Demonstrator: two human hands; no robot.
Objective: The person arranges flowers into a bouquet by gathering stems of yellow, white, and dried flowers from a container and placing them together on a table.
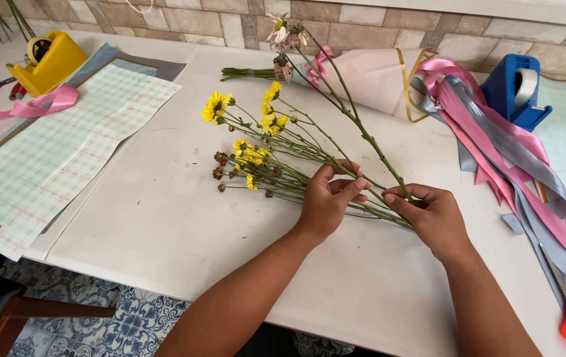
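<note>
The bunch of yellow flowers (256,149) lies flat on the white table (164,218), blooms pointing left, cut ends right. The left hand (328,201) pinches the stems mid-length; the right hand (428,215) closes on one long stem (362,135) near its base. Stems appear light, thin and springy; blooms likely fragile, so grip the stalks only. Pink and grey ribbons (494,132), a wrapped bouquet (369,76) and patterned paper (65,145) lie nearby
</note>
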